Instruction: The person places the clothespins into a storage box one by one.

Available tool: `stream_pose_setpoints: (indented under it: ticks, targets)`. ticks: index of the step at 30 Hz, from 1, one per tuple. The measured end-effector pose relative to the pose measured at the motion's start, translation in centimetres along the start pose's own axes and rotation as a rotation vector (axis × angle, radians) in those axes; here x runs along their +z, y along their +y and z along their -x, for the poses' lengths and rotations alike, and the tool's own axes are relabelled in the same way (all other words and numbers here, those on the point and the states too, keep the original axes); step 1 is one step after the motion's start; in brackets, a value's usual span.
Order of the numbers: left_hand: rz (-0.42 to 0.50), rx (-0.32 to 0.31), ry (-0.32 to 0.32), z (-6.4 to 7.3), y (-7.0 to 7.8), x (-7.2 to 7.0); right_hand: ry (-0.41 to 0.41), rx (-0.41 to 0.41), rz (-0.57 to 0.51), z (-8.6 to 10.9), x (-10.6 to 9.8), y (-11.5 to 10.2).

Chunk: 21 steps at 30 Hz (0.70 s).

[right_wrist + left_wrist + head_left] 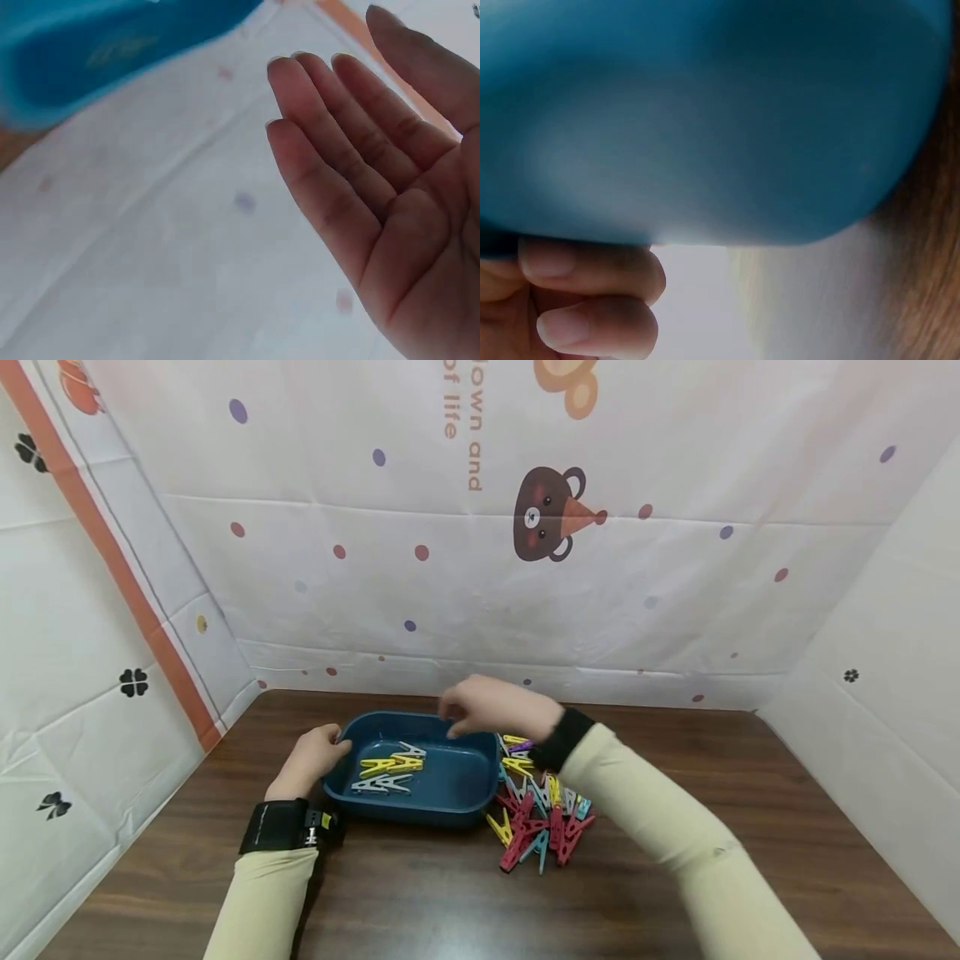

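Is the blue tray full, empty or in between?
In between: yellow and pale clothespins lie in the left part of the tray, its right floor bare.

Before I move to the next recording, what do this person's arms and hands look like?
The left sleeve and right sleeve are long and cream. The left wristband is black, with white marks and a yellow patch nearby; the right wristband is black too. The left hand and right hand wear no gloves.

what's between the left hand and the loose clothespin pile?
The blue tray, with yellow clothespins and pale clothespins inside, lies between them; the head view shows it.
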<state>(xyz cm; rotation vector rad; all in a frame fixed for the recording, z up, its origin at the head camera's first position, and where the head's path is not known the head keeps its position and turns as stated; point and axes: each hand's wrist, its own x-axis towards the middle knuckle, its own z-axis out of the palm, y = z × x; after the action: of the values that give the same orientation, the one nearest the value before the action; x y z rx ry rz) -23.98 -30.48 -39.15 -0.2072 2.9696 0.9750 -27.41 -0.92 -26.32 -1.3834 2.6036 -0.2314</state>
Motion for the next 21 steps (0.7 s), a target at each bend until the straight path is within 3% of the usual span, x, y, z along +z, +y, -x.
stream_pose_setpoints:
  ticks: [4,8,11,14,18,21]
  targets:
    - [-0.002,-0.001,-0.006,0.1,-0.1,-0.2,0.083,0.088,-0.037,4.6,0.5,3.5]
    - [-0.009,0.002,-0.004,0.2,-0.1,-0.3,0.143,0.153,-0.017,7.8,2.1,7.4]
    - [-0.01,0.001,0.002,0.2,0.0,-0.4,0.159,0.21,-0.002,9.6,3.4,10.0]
    - [-0.014,0.006,0.001,0.3,0.0,-0.3,0.138,0.303,-0.068,11.3,4.8,12.0]
    - [-0.013,0.005,-0.001,0.3,0.0,-0.2,0.111,0.381,-0.151,12.8,6.3,13.6]
    - [-0.008,0.005,-0.003,0.3,0.2,-0.2,0.113,0.396,-0.16,13.3,7.2,14.4]
